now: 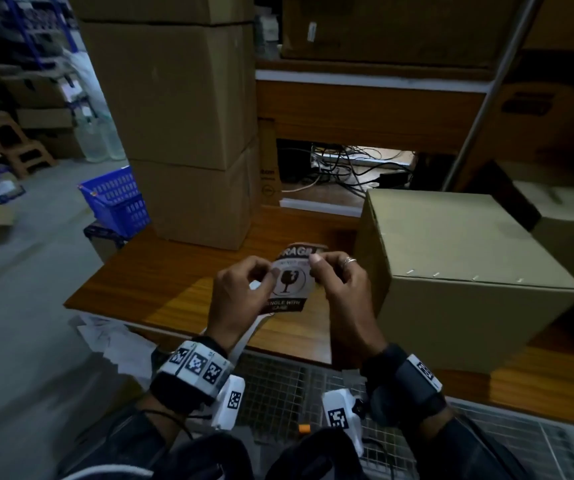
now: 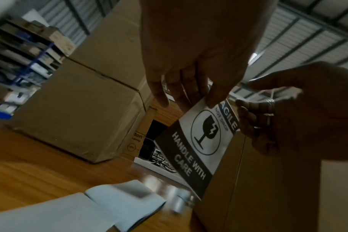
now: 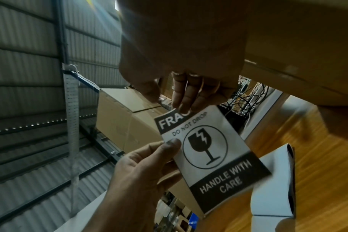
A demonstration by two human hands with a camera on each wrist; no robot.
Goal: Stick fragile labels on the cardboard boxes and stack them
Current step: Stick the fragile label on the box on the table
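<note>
Both hands pinching fragile label (image 1: 290,277) above wooden table (image 1: 161,282): left hand (image 1: 235,292) gripping left edge, right hand (image 1: 342,285) picking top corner. Likely peeling backing. Next: pressing label flat onto cardboard box (image 1: 458,268) just beside right hand, then stacking.

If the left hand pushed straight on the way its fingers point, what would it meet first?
Likely the tall stack of brown cardboard boxes at the back of the wooden table. The left hand, pinching the black-and-white fragile label, points toward it; depth is unclear.
</note>
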